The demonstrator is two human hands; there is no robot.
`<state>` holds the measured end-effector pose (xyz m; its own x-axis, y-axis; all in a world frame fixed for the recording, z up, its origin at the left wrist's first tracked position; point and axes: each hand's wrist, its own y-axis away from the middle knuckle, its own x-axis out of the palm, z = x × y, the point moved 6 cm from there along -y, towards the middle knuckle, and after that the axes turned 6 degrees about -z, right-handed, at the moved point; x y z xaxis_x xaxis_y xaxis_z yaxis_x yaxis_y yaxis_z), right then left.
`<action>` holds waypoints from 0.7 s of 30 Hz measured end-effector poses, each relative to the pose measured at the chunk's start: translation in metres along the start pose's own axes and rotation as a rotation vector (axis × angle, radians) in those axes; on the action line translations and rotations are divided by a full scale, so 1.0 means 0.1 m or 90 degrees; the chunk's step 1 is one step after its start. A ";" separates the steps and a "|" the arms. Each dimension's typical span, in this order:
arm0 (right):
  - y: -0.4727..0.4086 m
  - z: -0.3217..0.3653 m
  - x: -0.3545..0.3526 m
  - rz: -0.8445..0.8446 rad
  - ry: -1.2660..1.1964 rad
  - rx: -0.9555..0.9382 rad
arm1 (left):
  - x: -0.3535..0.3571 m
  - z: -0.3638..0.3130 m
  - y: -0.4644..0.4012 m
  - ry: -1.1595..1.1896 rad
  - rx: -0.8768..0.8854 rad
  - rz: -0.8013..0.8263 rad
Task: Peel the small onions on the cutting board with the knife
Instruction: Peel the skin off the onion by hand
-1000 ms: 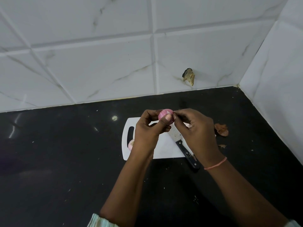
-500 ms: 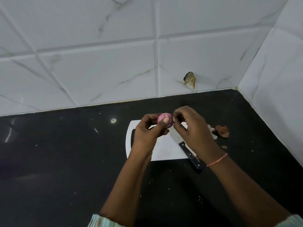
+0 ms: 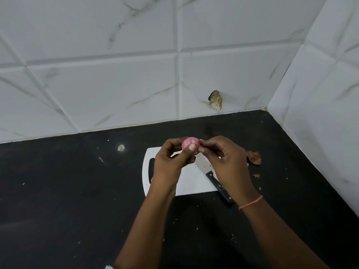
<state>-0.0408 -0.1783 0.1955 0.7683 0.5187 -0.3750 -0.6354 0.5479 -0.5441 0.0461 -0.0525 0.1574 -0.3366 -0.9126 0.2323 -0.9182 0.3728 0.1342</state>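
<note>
Both hands hold one small pink onion (image 3: 190, 145) above the white cutting board (image 3: 194, 183): the left hand (image 3: 171, 162) grips it, the right hand (image 3: 225, 160) pinches at its side. Over the last second little has changed; the fingers keep picking at skin while the knife (image 3: 210, 171) lies unused on the board, so peeling is likely almost finished.

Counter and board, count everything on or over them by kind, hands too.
Hands: 2, left hand, right hand
Onion: 1
Knife: 1
Cutting board: 1
Peel scraps: 2
Total: 7
</note>
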 end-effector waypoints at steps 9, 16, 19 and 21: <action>-0.04 0.10 0.16 0.062 0.142 -0.081 | -0.06 -0.01 -0.02 -0.038 0.018 -0.009; -0.19 0.06 0.19 0.201 0.062 -0.007 | -0.13 0.00 -0.13 -0.058 -0.013 0.055; -0.22 -0.02 0.22 0.213 0.004 0.058 | -0.13 0.01 -0.20 -0.052 -0.030 0.080; -0.22 -0.07 0.25 0.234 -0.050 0.118 | -0.13 0.01 -0.23 -0.050 -0.042 0.090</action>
<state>-0.0068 -0.1817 0.1929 0.4841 0.7460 -0.4574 -0.8749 0.4223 -0.2373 0.0719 -0.0491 0.1505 -0.4789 -0.8597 0.1776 -0.8457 0.5061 0.1692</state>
